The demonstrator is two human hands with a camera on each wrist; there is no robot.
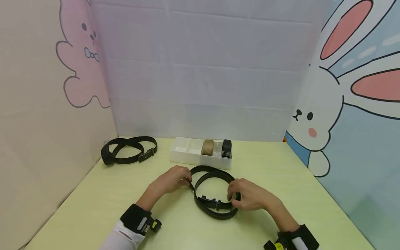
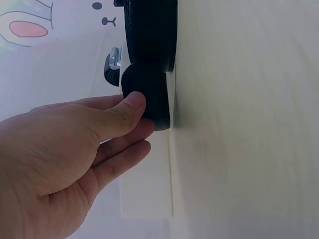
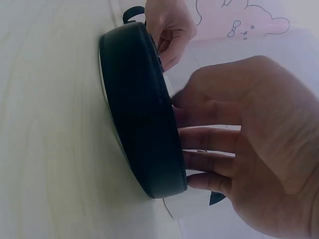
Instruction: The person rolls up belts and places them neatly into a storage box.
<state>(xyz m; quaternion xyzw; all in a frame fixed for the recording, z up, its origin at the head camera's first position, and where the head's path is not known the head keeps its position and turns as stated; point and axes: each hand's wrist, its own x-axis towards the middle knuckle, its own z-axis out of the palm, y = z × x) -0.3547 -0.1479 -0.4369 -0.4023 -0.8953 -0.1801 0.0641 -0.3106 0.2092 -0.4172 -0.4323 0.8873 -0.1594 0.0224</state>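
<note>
Step in hand looked to be working the loose coil of a black belt (image 1: 218, 216), which stood on edge on the tabletop (image 1: 312, 208) between the two hands' fingers, buckle (image 1: 215, 204) just left of the right fingers; the next move, by my reckoning, called for drawing the free end in without the loops springing wide. Left hand (image 1: 175, 178) reached in from the side, thumb and fingers pinching that free end. Right hand (image 1: 251, 194) arched at the coil's right side, fingers curled round the strap, thumb's exact hold unclear.
</note>
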